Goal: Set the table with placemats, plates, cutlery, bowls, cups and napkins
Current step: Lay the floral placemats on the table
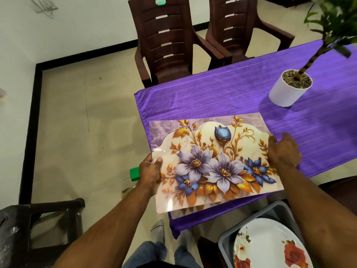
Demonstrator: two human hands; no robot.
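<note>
**Laying the first placemat square to the corner**

Nearest me, down at my right, a grey tub (pixel 224 242) holds a flowered plate (pixel 270 246); that comes later. For now I have the placemat (pixel 212 161) in both hands, and it hangs partly over the near edge of the table (pixel 222 97), with a second mat's edge seeming to peek out underneath it.

My left hand (pixel 149 171) grasps the mat's left edge, thumb on top and fingers curled beneath, so that side rides a little above the purple cloth. My right hand (pixel 284 149) lies over the right edge with fingers fairly flat; I can't tell whether any fingertips hook under the mat.

To do this well, I judge I should slide the mat forward until none of it overhangs, line its long side up with the table edge, then lower the left side last and smooth outward so the glossy sheet doesn't buckle. If two mats are stuck together, they need peeling apart first.

Farther along the cloth stands a white plant pot (pixel 287 89), well apart from the mat. Beyond the table, two brown chairs (pixel 164 45) mark the far places not yet set.
</note>
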